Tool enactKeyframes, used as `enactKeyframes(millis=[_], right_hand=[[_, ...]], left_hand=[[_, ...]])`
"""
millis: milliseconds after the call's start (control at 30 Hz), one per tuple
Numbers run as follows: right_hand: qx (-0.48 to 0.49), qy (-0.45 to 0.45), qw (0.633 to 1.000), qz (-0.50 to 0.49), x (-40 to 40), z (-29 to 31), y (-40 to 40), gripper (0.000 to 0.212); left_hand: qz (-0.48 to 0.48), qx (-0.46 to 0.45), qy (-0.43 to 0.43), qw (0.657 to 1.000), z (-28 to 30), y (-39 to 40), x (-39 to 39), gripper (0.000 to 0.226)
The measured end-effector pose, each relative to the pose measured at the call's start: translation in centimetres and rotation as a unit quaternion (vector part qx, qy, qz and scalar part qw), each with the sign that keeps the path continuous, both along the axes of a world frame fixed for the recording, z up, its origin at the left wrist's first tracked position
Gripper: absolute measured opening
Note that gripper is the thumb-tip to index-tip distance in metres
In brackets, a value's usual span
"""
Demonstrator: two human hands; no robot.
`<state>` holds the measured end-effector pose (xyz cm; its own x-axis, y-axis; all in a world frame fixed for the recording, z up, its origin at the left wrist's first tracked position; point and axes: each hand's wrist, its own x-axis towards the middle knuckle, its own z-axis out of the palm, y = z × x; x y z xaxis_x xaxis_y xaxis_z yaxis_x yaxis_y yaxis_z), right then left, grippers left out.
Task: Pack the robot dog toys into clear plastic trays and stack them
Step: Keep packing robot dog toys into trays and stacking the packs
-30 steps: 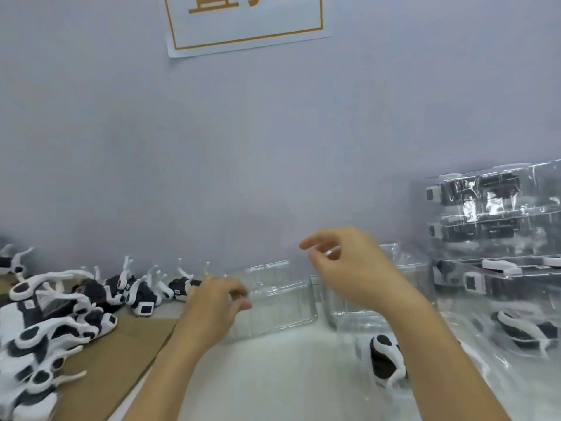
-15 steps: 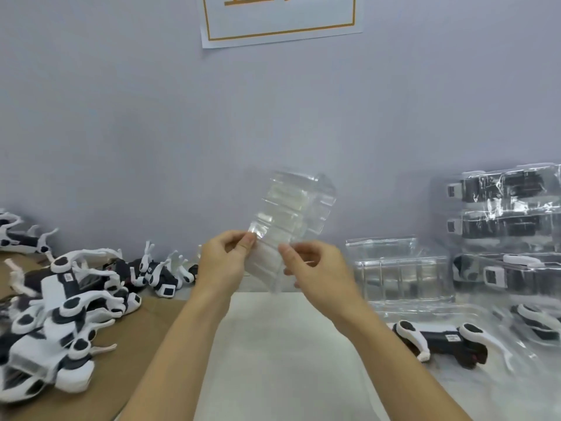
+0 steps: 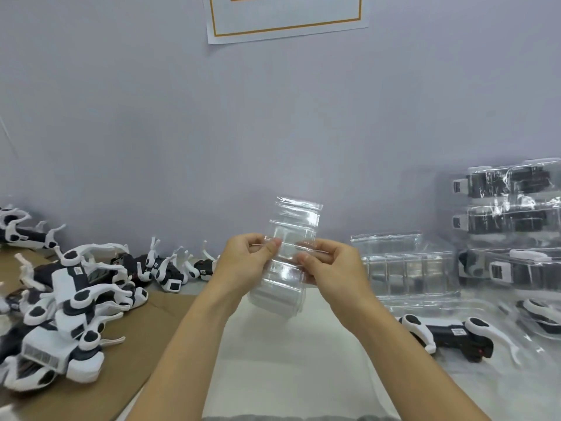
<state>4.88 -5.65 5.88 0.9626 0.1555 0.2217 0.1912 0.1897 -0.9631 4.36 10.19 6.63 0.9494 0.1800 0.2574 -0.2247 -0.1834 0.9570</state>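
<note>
A clear plastic tray [image 3: 288,235] is held upright in the air above the white table, in the middle of the view. My left hand [image 3: 247,262] pinches its left edge and my right hand [image 3: 331,265] pinches its right edge. Black-and-white robot dog toys [image 3: 69,299] lie piled on brown cardboard at the left. One robot dog [image 3: 446,332] lies in an open clear tray at the right. Packed trays [image 3: 510,214] with dogs inside are stacked at the far right.
Empty clear trays [image 3: 406,268] stand against the grey wall just right of my hands. The brown cardboard sheet [image 3: 127,354] covers the table's left side. A paper sign [image 3: 285,19] hangs on the wall above. The white tabletop [image 3: 288,360] lies below my hands.
My hands took a clear tray from the table and lifted it between them. Over the last half second the tray turned more upright and dropped a little.
</note>
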Motion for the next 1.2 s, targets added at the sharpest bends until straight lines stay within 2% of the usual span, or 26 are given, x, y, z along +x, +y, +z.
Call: enactKeyframes(millis=[67, 333, 567, 733, 800, 867, 967, 1067, 1200], right_hand=[[0.010, 0.014, 1.000, 0.006, 0.1, 0.0, 0.0, 0.018], [0.025, 0.033, 0.999, 0.003, 0.2, 0.3, -0.2, 0.023], [0.028, 0.034, 0.998, -0.042, 0.6, 0.3, -0.8, 0.027], [0.118, 0.039, 0.990, -0.063, 0.9, 0.1, -0.5, 0.021], [0.163, 0.065, 0.983, -0.050, 0.9, -0.1, 0.0, 0.019], [0.169, 0.108, 0.979, -0.029, 0.7, -0.6, 0.7, 0.019], [0.117, 0.167, 0.979, -0.008, 0.7, -1.6, 1.2, 0.021], [-0.015, 0.194, 0.981, 0.008, 0.6, -2.0, 1.0, 0.025], [-0.148, 0.231, 0.961, 0.023, 0.2, -2.6, 0.8, 0.035]], left_hand=[[0.020, -0.016, -0.002, 1.000, -0.1, -0.2, 0.0, 0.028], [0.061, -0.004, -0.009, 0.998, 0.3, -0.5, 0.4, 0.019], [0.091, -0.017, -0.039, 0.995, 1.0, 1.2, 0.0, 0.008], [0.193, -0.064, -0.094, 0.975, 2.2, 3.6, -0.7, 0.009], [0.233, -0.075, -0.130, 0.961, 2.9, 4.6, -1.4, 0.011], [0.251, -0.082, -0.159, 0.951, 3.5, 5.0, -1.9, 0.012], [0.252, -0.076, -0.177, 0.948, 4.2, 5.0, -2.5, 0.013], [0.242, -0.068, -0.179, 0.951, 4.5, 4.7, -2.7, 0.011], [0.207, -0.023, -0.163, 0.964, 4.7, 4.3, -2.9, 0.011]])
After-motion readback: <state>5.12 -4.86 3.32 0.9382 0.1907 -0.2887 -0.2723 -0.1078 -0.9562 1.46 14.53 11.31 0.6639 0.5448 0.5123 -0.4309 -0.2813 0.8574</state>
